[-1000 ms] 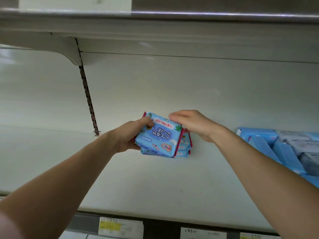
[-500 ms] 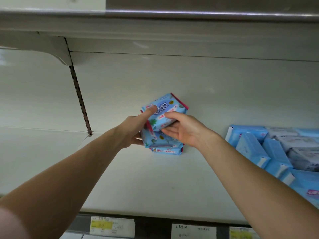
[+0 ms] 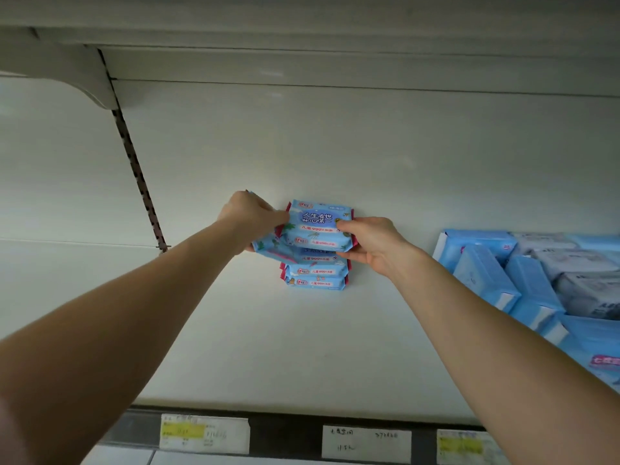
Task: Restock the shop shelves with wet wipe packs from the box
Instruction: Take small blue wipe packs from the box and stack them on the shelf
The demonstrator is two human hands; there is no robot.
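Observation:
A small stack of blue wet wipe packs (image 3: 315, 275) with red end seams lies at the back of the white shelf (image 3: 285, 347), against the rear wall. On top of it stands a pack (image 3: 315, 226) turned face-forward, and both hands hold it. My left hand (image 3: 250, 218) pinches its left end and also grips a tilted pack (image 3: 268, 246) underneath. My right hand (image 3: 370, 245) grips its right end, thumb on the front and fingers below.
Blue and grey tissue packs (image 3: 536, 283) fill the right part of the shelf, some leaning. A slotted upright (image 3: 141, 182) runs down the back wall at left. Another shelf (image 3: 302, 31) hangs close overhead. Price labels (image 3: 204, 432) line the front edge.
The top pack has been turned from tilted to face-forward and set upright on the stack. Both hands moved to its two ends.

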